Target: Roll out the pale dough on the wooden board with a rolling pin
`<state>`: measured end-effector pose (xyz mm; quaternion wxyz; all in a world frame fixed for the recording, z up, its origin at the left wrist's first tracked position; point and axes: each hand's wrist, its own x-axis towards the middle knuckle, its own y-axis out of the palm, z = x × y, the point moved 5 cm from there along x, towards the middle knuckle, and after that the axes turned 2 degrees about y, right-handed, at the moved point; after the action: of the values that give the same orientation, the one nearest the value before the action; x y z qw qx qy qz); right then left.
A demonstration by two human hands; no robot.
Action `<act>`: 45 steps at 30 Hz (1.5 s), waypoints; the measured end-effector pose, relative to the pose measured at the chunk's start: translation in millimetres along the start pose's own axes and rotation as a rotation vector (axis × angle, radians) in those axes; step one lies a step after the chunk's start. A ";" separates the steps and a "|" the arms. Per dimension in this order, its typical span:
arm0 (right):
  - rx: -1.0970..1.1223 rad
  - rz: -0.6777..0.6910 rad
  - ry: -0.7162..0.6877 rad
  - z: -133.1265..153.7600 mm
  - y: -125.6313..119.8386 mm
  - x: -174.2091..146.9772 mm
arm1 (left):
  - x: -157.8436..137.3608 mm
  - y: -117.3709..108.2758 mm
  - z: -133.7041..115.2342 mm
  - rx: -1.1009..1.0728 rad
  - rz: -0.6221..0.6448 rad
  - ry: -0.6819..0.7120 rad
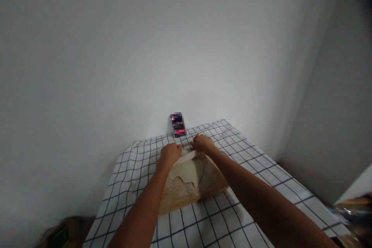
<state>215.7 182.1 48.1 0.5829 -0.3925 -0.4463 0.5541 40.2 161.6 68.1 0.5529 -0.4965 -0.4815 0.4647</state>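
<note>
A thin sheet of pale dough [187, 171] with a ragged near edge lies on a floured wooden board [177, 197]. Across the far part of the dough runs a light-coloured rolling pin [188, 157]. My left hand [171, 152] is closed around its left end, knuckles up. On the right end, my right hand [202, 143] is closed too, a little farther from me. Both hands hide the ends of the pin, and both arms reach forward over the table.
The board rests on a white tablecloth [209, 217] with a dark grid. A phone-like object with a blurred screen [178, 124] leans against the wall [180, 46] behind. Blurred items [356, 213] sit at the lower right, and a brownish object [64, 232] at the lower left.
</note>
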 end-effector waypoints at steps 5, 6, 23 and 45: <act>0.012 0.035 0.023 1.1 -3.7 -8.7 | -3.7 -2.2 -1.3 -0.037 0.009 0.010; 0.011 0.039 0.027 1.3 -4.1 -9.8 | -4.3 -2.5 -1.3 -0.040 0.012 0.012; -0.077 0.024 -0.019 5.5 -16.1 -54.3 | -30.0 1.4 -5.0 -0.139 -0.005 -0.001; -0.007 -0.111 -0.099 -10.5 -14.0 -202.3 | -143.4 4.9 -27.2 -0.161 -0.099 0.133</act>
<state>232.4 -20.2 41.0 0.5884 -0.3413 -0.4976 0.5382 52.0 16.9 51.9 0.5643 -0.5447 -0.5034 0.3627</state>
